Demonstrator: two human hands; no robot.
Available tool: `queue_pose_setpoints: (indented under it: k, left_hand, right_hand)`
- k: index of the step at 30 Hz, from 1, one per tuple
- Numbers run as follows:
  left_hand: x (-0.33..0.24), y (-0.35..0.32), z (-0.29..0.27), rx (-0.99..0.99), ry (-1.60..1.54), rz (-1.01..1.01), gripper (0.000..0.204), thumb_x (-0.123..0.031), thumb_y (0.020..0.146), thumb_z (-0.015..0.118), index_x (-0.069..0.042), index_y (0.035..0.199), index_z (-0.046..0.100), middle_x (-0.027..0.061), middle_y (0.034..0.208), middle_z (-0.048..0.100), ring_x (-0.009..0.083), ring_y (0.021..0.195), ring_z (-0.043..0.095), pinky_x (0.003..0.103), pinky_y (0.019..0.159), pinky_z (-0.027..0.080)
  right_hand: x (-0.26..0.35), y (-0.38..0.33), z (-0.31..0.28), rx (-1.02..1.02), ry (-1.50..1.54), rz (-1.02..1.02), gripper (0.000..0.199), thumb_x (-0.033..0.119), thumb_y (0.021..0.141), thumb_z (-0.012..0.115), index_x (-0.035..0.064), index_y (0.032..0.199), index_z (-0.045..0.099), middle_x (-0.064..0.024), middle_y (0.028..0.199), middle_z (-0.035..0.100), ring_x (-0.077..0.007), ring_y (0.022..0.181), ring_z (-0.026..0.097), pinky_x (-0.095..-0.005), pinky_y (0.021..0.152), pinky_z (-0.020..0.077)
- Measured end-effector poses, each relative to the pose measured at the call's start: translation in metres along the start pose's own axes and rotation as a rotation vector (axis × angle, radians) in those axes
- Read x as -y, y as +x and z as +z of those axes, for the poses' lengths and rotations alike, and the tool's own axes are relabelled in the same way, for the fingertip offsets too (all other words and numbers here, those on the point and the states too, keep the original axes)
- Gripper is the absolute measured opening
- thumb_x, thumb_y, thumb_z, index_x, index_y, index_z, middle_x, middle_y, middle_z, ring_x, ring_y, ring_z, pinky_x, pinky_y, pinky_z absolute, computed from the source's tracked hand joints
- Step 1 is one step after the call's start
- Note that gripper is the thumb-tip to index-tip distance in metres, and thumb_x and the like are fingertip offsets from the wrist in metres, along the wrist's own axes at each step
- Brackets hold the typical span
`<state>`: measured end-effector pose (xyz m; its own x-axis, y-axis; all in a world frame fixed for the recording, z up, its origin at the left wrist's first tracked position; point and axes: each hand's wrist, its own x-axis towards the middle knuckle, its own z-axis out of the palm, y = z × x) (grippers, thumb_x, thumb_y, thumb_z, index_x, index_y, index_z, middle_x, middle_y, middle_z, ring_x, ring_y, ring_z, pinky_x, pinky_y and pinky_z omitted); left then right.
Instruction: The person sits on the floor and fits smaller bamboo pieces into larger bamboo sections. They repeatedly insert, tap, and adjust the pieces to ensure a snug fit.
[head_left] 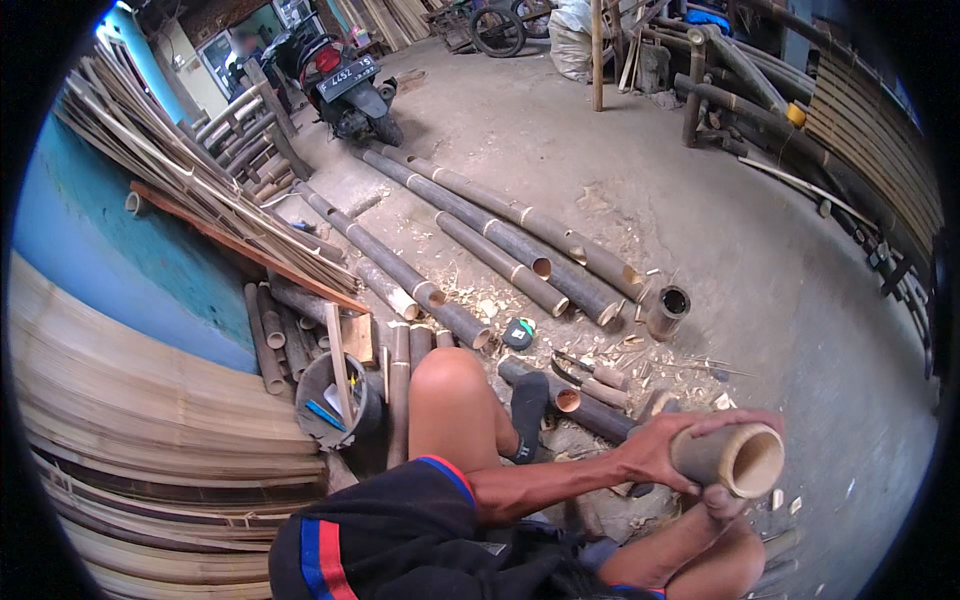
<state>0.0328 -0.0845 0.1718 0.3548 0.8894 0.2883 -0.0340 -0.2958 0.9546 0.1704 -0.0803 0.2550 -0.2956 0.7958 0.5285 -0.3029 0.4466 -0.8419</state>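
Note:
Both of my hands are closed round a short bamboo tube [700, 455], held over my lap at the lower right. Its pale cut end faces right and shows a hollow inside. My left hand [655, 452] grips the tube's left side. My right hand [722, 503] holds it from below, its fingers partly hidden. Close by on the floor lies a dark bamboo pole [598, 415] with a round hole cut in it. Next to the pole are a curved blade [566, 372] and a wooden handle [605, 393], among pale chips.
Several notched bamboo poles [470, 222] lie ahead, with a tape measure [518, 334] near their ends. An upright bamboo piece [667, 314] stands right of them. A bucket of tools [318, 425] is at my left, beside stacked strips [150, 400]. A motorcycle [345, 95] and a person [243, 50] are farther back.

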Motion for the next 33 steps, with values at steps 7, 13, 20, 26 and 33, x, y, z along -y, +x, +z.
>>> queue_pose_setpoints:
  k: [7,13,20,26,33]
  left_hand:
    - [-0.016,-0.006,0.001,-0.063,-0.014,-0.001,0.104,-0.041,0.057,0.096,-0.003,0.144,0.055,0.0131,0.133,0.066,0.0208,0.124,0.061,0.037,0.111,0.044]
    - [-0.016,-0.011,-0.021,-0.118,-0.211,0.016,0.104,-0.044,0.057,0.096,0.0,0.142,0.056,0.0138,0.131,0.066,0.0207,0.122,0.062,0.037,0.109,0.047]
    - [-0.05,0.008,-0.003,0.211,-0.04,0.153,0.098,-0.079,0.067,0.076,0.002,0.122,0.064,0.0171,0.11,0.07,0.0271,0.105,0.068,0.038,0.092,0.052]
    - [0.074,0.009,-0.002,-0.024,0.26,-0.039,0.064,-0.059,0.1,0.051,0.002,0.11,0.066,0.021,0.109,0.068,0.0359,0.107,0.064,0.047,0.093,0.05]
    - [0.181,-0.06,-0.04,0.02,1.003,-0.462,0.084,-0.054,0.074,0.078,-0.007,0.14,0.055,0.0227,0.13,0.061,0.0389,0.127,0.054,0.055,0.103,0.046]
  right_hand:
    - [-0.015,-0.02,-0.013,-0.058,-0.054,0.101,0.09,0.025,0.054,0.091,0.0029,0.13,0.05,-0.0097,0.108,0.065,-0.0219,0.098,0.065,-0.0374,0.091,0.0516]
    - [-0.02,0.003,0.009,-0.004,-0.166,-0.039,0.095,0.026,0.057,0.093,0.0,0.136,0.048,-0.0106,0.112,0.065,-0.0227,0.101,0.065,-0.0378,0.092,0.0517]
    - [0.069,-0.012,0.025,-0.542,-0.397,-0.121,0.072,0.049,0.084,0.075,-0.006,0.127,0.058,-0.0161,0.103,0.066,-0.0261,0.091,0.065,-0.0405,0.083,0.0536]
    - [0.081,-0.044,0.008,-0.815,-0.351,-0.02,0.066,0.05,0.086,0.074,-0.0039,0.121,0.062,-0.015,0.103,0.066,-0.025,0.091,0.065,-0.0393,0.081,0.0547]
    - [0.052,-0.087,-0.008,-0.872,-0.254,-0.195,0.065,0.045,0.087,0.075,-0.0057,0.125,0.059,-0.0202,0.103,0.066,-0.0296,0.089,0.067,-0.0441,0.08,0.0579]
